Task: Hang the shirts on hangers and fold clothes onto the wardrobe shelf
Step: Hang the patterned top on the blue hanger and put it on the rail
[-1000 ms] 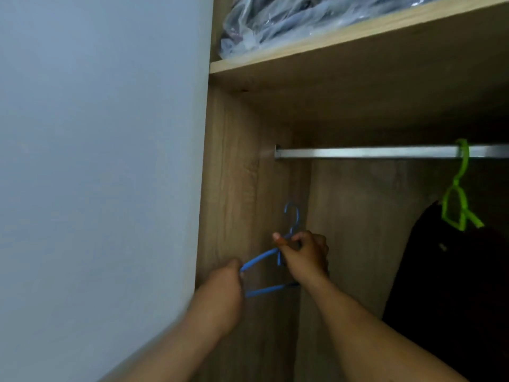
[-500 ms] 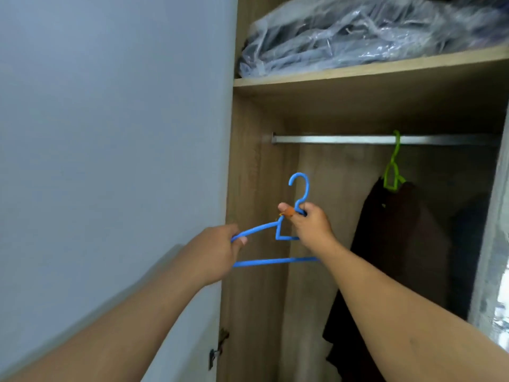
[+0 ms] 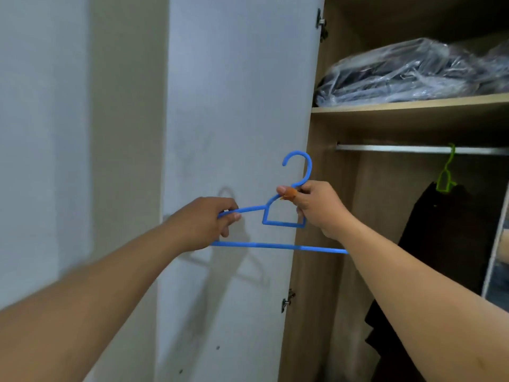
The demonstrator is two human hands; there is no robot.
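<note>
White wardrobe door [image 3: 237,106], open, two metal hinges [image 3: 321,22] on its edge. Plastic-wrapped dark bundle [image 3: 407,73]. Pale wall [image 3: 41,133] left of door.

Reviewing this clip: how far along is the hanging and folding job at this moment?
Done: one dark garment hangs on a green plastic hanger on the metal rail. In hand: left hand and right hand grip a bare blue plastic hanger, off the rail. Left: putting a shirt on it and folding; no loose clothes are in view.
</note>
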